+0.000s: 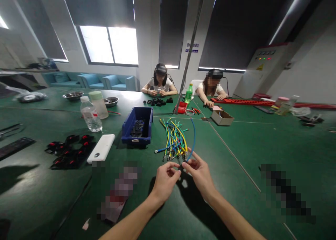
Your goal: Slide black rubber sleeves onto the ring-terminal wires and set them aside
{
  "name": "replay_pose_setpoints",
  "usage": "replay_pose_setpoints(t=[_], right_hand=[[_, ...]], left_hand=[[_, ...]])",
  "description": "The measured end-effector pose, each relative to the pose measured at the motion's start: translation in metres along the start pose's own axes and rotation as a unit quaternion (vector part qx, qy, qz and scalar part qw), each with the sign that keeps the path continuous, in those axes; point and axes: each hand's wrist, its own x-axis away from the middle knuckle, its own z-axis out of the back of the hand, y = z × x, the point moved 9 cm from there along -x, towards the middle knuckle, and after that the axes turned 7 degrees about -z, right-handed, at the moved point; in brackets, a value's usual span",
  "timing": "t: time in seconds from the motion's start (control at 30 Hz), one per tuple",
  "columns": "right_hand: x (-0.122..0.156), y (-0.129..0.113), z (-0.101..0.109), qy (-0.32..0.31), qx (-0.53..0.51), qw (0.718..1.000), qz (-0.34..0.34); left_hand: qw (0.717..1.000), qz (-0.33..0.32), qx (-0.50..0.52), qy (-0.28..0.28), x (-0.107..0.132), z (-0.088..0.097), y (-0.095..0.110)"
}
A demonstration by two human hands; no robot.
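Note:
My left hand (165, 178) and my right hand (200, 173) meet just above the green table (249, 152), fingers pinched together on a small black part (181, 167). A blue wire (193, 138) curves up and away from my right hand's fingertips. Just beyond my hands lies a bundle of yellow, green and blue wires (174, 138) with metal terminals at their ends. Both hands are closed in a pinch.
A blue bin (138, 126) of black parts, a white phone (101, 148), black-and-red switch parts (69, 150), two bottles (90, 114) and metal bowls (72, 95) lie left. A cardboard box (222, 117) sits beyond. Two people work at the far side.

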Motion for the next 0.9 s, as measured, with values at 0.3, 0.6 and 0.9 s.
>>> replay_pose_setpoints(t=[0.3, 0.6, 0.9], right_hand=[[0.025, 0.015, 0.019, 0.110, -0.099, 0.987, -0.056], [0.043, -0.001, 0.043, 0.125, -0.022, 0.992, 0.012], [0.012, -0.092, 0.139, 0.284, 0.245, 0.923, 0.088]], left_hand=[[0.995, -0.063, -0.067, -0.024, 0.016, -0.016, 0.018], [0.976, -0.121, -0.155, -0.094, 0.036, -0.024, 0.029], [0.878, -0.210, -0.387, -0.188, 0.055, -0.043, 0.036]])
